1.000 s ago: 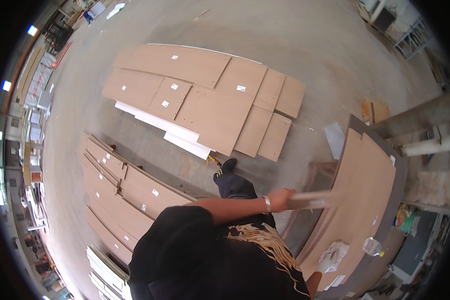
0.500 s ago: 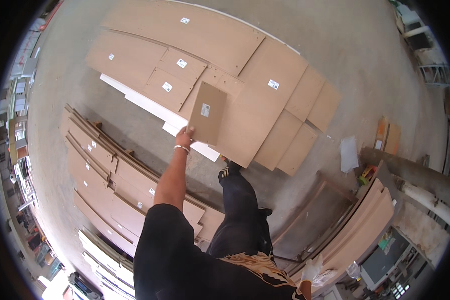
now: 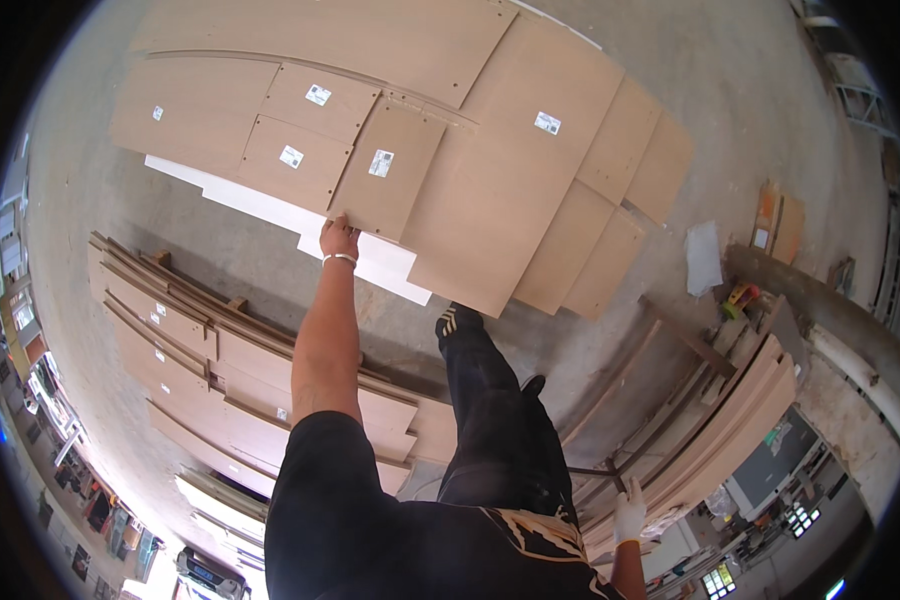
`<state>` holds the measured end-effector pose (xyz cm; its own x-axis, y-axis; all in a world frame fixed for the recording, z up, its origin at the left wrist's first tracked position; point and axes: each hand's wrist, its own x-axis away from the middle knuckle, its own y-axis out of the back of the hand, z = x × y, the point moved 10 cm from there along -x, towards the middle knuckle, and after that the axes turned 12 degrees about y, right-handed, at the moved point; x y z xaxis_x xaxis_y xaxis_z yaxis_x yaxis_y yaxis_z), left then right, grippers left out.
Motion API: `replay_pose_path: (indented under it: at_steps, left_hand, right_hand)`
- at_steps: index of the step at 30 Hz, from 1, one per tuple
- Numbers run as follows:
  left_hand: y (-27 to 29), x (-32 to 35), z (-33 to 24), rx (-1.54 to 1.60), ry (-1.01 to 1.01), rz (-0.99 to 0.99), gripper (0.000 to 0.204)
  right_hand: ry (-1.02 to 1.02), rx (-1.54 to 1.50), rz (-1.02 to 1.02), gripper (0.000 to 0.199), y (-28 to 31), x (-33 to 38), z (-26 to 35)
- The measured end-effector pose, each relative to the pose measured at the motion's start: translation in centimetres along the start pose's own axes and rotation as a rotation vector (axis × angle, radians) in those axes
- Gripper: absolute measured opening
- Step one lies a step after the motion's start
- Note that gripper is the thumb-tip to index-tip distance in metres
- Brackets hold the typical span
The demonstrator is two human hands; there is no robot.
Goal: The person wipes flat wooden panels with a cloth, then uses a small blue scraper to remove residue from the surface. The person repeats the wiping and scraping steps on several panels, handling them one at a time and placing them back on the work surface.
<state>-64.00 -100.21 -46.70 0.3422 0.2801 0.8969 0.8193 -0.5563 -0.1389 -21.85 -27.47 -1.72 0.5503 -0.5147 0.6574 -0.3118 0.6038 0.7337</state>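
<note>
Labelled brown panel (image 3: 388, 168) lies on panel stack (image 3: 495, 205). Our left hand (image 3: 340, 238) touches its near-left corner, fingers bent; whether gripping, we cannot tell. Our gloved right hand (image 3: 630, 514), fingers loosely extended, looks empty, near brown boards (image 3: 715, 430) at our right.

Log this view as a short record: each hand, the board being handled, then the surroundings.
Left hand: bare, at the near edge of a labelled brown board
Right hand: white-gloved, fingers extended, beside the stacked boards at right; contact unclear
Labelled brown board: flat among other brown boards, white label facing up
White panels: showing at the near edge of that layout
Lower left: another layered group of brown boards
Floor: grey
</note>
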Motion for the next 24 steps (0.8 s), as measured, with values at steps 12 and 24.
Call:
replay_pose_path:
  at_steps: [12,24]
  left_hand:
    - [-6.0,3.5,8.7,-1.943,-0.404,-0.03,0.086]
    - [-8.7,-0.9,10.5,-1.991,-0.162,-0.009,0.094]
  right_hand:
    - [-0.096,-0.218,0.12,0.058,-5.3,0.5,3.9]
    - [-0.272,-0.394,0.065,0.057,-10.8,7.3,-5.5]
